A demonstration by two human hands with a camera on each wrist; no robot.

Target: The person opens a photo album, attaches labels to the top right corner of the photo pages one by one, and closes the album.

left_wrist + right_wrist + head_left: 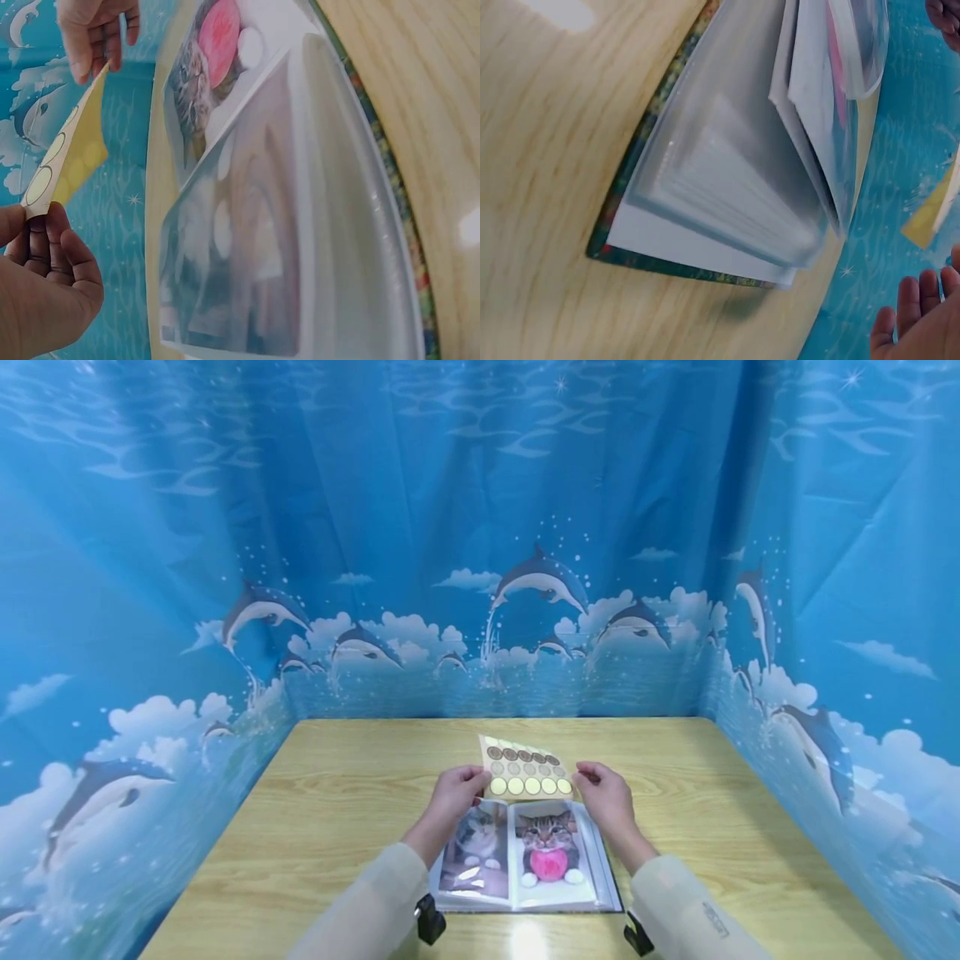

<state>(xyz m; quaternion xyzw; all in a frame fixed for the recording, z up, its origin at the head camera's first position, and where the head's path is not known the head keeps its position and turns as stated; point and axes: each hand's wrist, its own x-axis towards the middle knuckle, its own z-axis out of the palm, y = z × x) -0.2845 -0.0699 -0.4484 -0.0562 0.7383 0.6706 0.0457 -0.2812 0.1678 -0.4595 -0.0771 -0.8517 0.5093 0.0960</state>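
Note:
A sheet of round stickers (528,768), with rows of brown, beige and pale yellow circles, is held up above the far edge of an open photo album (512,893). My left hand (456,793) pinches its left edge between thumb and fingers. At the opposite edge, my right hand (606,797) has thumb and index finger about the sheet's side, the other fingers looser. The left wrist view shows the sheet's plain yellow back (86,154), bent along its length. Below it, the album's clear pockets show a cat photo (476,839) and another of a cat with a pink ball (549,847).
The album lies on a wood-grain table (322,827), its dark patterned cover (615,217) showing beneath the pages. Blue dolphin-print curtains (420,485) enclose the table's back and both sides. Black wrist straps (430,920) sit at the sleeve cuffs.

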